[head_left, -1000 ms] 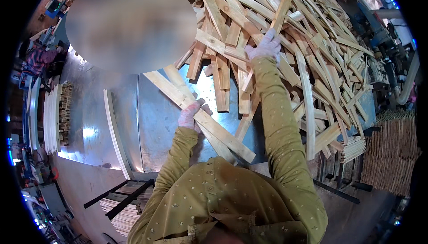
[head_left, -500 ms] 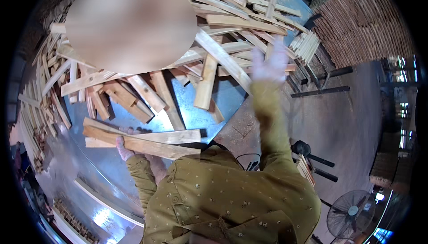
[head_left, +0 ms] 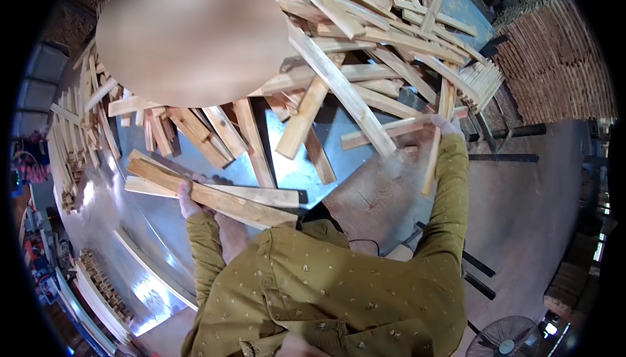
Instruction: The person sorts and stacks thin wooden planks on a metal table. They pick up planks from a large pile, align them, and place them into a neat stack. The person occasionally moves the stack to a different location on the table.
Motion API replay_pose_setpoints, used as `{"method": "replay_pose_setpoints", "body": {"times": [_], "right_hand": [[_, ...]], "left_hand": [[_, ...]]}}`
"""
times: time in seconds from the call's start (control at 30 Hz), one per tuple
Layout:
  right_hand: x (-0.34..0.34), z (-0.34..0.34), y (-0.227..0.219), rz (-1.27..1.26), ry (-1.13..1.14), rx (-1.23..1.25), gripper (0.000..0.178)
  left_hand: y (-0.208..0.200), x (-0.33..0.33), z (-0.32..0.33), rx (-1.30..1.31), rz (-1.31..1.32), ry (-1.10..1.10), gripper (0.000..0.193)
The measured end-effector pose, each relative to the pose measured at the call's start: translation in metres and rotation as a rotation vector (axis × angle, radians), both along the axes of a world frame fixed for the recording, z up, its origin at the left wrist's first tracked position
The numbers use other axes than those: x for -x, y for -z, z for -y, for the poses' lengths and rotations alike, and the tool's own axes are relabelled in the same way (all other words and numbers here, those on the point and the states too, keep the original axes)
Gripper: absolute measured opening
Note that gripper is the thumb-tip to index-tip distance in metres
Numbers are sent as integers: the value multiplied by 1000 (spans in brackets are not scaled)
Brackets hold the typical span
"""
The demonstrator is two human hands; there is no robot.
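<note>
Several wooden slats (head_left: 215, 199) lie together in my left hand (head_left: 189, 202), which is closed round them with the thumb on top. They slant across the front of my body, over the metal table. My right arm reaches out to the right, and my right hand (head_left: 445, 125) is closed round a narrow wooden slat (head_left: 431, 164) whose near end points down toward me. Beside that hand another slat (head_left: 385, 133) lies crosswise at the edge of the pile. Its fingers are partly hidden among the wood.
A heap of loose slats (head_left: 352, 89) covers the far side of the metal table (head_left: 156, 217). A blurred oval hides part of it. Stacked wood (head_left: 548, 57) stands at far right, near dark metal bars (head_left: 505, 158). A fan (head_left: 505, 344) is at lower right.
My right hand has moved right and nearer, and now grips a slat at the pile's right edge. The view has shifted. My left hand still holds its slats.
</note>
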State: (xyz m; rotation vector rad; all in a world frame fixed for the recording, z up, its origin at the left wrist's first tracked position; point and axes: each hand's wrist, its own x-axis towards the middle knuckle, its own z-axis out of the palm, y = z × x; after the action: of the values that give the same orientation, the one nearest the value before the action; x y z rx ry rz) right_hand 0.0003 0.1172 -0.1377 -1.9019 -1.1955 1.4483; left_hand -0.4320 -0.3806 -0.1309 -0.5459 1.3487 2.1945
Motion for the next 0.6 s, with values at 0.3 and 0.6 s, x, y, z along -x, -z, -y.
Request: {"method": "replay_pose_setpoints", "body": {"times": [0.3, 0.6], "right_hand": [[87, 26, 37, 510, 367, -17, 114], [25, 7, 45, 251, 199, -338, 115]], "left_hand": [[56, 3, 36, -205, 59, 52, 25], [-5, -18, 70, -41, -11, -103, 27]]}}
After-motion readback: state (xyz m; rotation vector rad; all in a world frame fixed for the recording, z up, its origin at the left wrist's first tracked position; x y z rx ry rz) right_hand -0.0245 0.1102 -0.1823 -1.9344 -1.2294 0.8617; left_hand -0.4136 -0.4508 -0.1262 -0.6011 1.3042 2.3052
